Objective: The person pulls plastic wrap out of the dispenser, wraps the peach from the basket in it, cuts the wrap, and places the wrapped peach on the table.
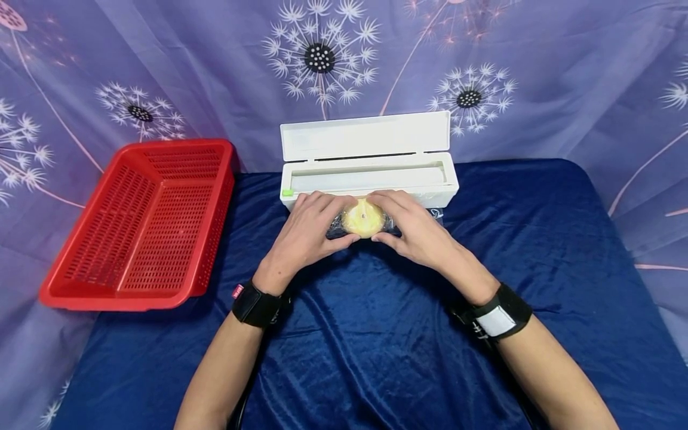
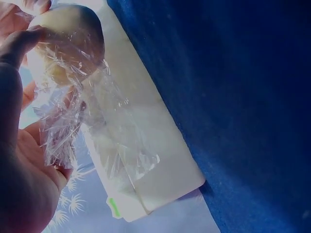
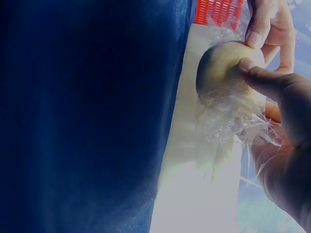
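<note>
A round yellow fruit (image 1: 364, 220), with a small dark spot at its middle, is held between both hands just in front of the white box. Clear cling film (image 2: 63, 116) is crumpled against it and hangs in loose ends on both sides. My left hand (image 1: 309, 230) grips the fruit's left side, thumb at the near edge and fingers at the far edge. On the other side my right hand (image 1: 416, 230) grips it the same way. Behind them stands a white cling film dispenser (image 1: 371, 164), its lid (image 1: 365, 136) raised, a pale roll (image 1: 371, 178) inside.
A red plastic basket (image 1: 206, 239) with slotted walls stands at the left of the table. A green slider (image 1: 287, 193) sits on the dispenser's front left corner. Dark blue cloth (image 1: 344, 358) covers the table, and a purple dandelion-print curtain (image 1: 226, 77) hangs behind.
</note>
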A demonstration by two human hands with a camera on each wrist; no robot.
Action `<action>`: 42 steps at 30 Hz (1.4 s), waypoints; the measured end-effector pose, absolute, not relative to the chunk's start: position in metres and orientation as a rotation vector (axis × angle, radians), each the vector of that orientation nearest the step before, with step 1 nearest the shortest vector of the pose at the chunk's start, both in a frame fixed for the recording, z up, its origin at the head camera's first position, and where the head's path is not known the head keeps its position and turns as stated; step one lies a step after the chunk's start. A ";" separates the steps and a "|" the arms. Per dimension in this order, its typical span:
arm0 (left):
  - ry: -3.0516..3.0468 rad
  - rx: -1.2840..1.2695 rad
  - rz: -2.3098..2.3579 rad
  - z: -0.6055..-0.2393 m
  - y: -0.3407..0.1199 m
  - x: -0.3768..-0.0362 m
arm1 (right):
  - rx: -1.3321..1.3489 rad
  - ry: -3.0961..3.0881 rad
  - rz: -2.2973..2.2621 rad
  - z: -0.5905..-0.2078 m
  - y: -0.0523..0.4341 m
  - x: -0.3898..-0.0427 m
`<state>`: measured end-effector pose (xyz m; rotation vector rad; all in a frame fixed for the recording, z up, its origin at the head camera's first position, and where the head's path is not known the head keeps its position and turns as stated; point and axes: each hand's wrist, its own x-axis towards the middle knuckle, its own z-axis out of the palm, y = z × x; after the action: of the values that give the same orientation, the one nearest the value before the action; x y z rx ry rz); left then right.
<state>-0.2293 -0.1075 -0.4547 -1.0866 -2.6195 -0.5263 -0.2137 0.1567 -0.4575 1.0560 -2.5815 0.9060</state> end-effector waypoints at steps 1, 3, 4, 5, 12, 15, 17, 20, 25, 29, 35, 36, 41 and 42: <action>-2.616 -1.088 -0.526 -0.455 -0.108 -0.229 | 1.058 -2.577 0.904 -0.458 0.157 -0.214; -2.609 -1.091 -0.523 -0.455 -0.108 -0.229 | 1.064 -2.567 0.921 -0.458 0.156 -0.214; -2.606 -1.093 -0.521 -0.455 -0.108 -0.229 | 1.066 -2.560 0.925 -0.458 0.156 -0.214; -2.605 -1.093 -0.520 -0.455 -0.108 -0.230 | 1.069 -2.553 0.925 -0.458 0.156 -0.214; -2.599 -1.097 -0.526 -0.455 -0.109 -0.230 | 1.073 -2.545 0.886 -0.457 0.157 -0.216; -2.591 -1.104 -0.523 -0.455 -0.108 -0.230 | 1.072 -2.542 0.897 -0.458 0.158 -0.216; -2.580 -1.110 -0.513 -0.455 -0.108 -0.231 | 1.074 -2.538 0.907 -0.458 0.158 -0.216; -2.559 -1.130 -0.497 -0.454 -0.107 -0.231 | 1.073 -2.543 0.918 -0.458 0.158 -0.217; -2.542 -1.200 -0.447 -0.452 -0.104 -0.228 | 1.057 -2.582 0.923 -0.456 0.159 -0.217; -2.552 -1.214 -0.381 -0.451 -0.100 -0.224 | 1.051 -2.606 0.942 -0.456 0.160 -0.217; -2.544 -1.182 -0.381 -0.452 -0.097 -0.222 | 1.058 -2.606 0.959 -0.456 0.160 -0.218; -2.541 -1.181 -0.387 -0.452 -0.097 -0.222 | 1.058 -2.605 0.962 -0.456 0.160 -0.218; -2.531 -1.180 -0.403 -0.453 -0.097 -0.223 | 1.053 -2.615 0.959 -0.456 0.161 -0.217; -2.529 -1.178 -0.402 -0.453 -0.097 -0.223 | 1.052 -2.618 0.956 -0.455 0.162 -0.217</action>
<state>-0.2231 -0.0972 -0.4529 -1.1778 -2.5286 -0.4023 -0.2172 0.1615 -0.4555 1.0517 -2.6183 0.9560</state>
